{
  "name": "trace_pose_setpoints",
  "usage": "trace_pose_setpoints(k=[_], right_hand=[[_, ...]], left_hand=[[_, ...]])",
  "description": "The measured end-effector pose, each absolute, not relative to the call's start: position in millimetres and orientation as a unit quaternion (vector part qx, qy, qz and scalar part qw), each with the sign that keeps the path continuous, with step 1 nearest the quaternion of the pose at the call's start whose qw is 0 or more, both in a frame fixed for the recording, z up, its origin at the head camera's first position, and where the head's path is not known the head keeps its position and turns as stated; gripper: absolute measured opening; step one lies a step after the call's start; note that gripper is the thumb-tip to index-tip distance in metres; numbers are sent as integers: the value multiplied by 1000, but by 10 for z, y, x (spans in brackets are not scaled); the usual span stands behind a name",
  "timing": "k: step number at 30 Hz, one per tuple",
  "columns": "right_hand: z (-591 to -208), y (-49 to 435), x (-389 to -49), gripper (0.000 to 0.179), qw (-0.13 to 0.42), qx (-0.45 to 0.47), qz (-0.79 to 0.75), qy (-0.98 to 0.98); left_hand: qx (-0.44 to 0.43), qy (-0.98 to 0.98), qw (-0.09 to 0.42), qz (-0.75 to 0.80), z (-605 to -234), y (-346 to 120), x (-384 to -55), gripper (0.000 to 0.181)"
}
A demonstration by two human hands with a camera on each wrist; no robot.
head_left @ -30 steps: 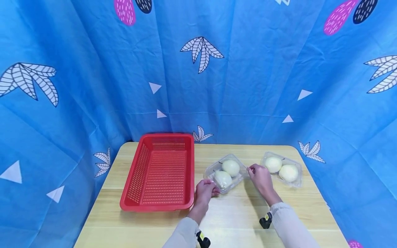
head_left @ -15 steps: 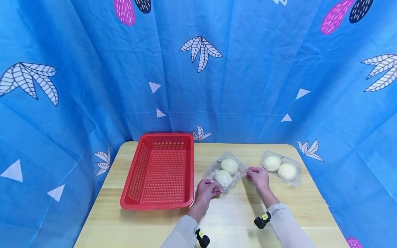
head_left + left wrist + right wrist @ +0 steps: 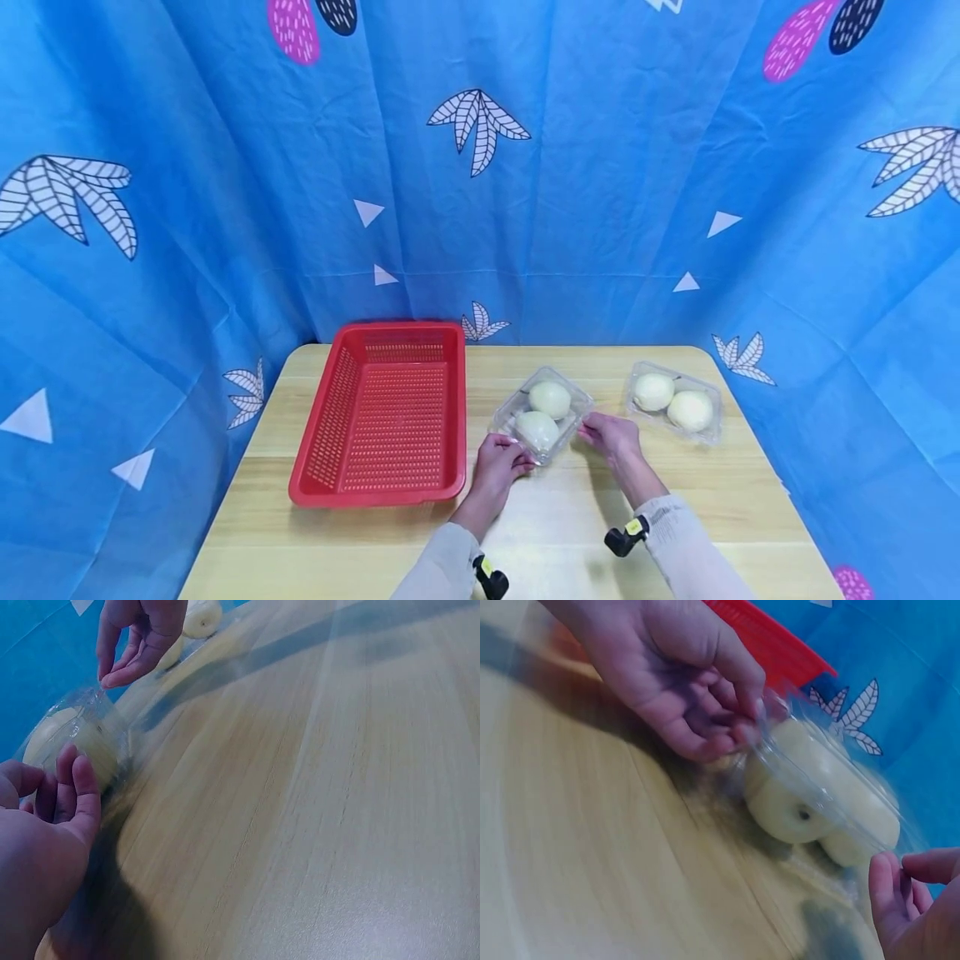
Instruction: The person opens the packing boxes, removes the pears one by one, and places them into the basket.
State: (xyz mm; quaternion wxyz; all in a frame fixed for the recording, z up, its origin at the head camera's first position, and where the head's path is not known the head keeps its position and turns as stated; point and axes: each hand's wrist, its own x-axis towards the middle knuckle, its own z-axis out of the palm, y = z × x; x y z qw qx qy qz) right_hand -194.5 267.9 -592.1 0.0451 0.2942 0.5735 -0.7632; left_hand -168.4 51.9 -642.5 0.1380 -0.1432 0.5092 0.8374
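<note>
A transparent plastic clamshell box [image 3: 578,394] with two pale pears [image 3: 550,400] inside sits on the table, right of the basket. My left hand [image 3: 497,468] pinches its near corner; in the right wrist view, the thumb and fingertips of that left hand [image 3: 679,675] meet at the plastic edge. At the right corner, my right hand [image 3: 613,439] holds the rim between thumb and curled fingers, as the right wrist view shows too, with the right hand [image 3: 922,911] at lower right. In the left wrist view, the left hand [image 3: 49,840] partly covers the box [image 3: 94,705].
A red perforated plastic basket [image 3: 375,499] stands at the left of the wooden table [image 3: 547,533]. Farther right lies a second transparent clamshell box [image 3: 712,429] holding two pears [image 3: 690,411]. A blue patterned curtain [image 3: 600,208] hangs behind the table and along its sides.
My right hand has slid left and nearer along the box's right edge. The left hand stays at the near corner. The head view has shifted slightly.
</note>
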Motion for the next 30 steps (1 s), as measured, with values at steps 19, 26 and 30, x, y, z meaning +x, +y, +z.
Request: trace_pose_setpoints(k=[19,26,30], right_hand=[[-5972,2504,-1795,15,85,293,-782,543],[-6019,2448,-1758,20,93,281,-788,540],[-6025,2449,-1745,20,98,276,-787,544]], left_hand=[[-169,508,102,838,-6381,630,-1673,32],[-178,521,98,829,-6358,655,-1657,36],[-176,520,98,830,-6359,647,-1652,36]])
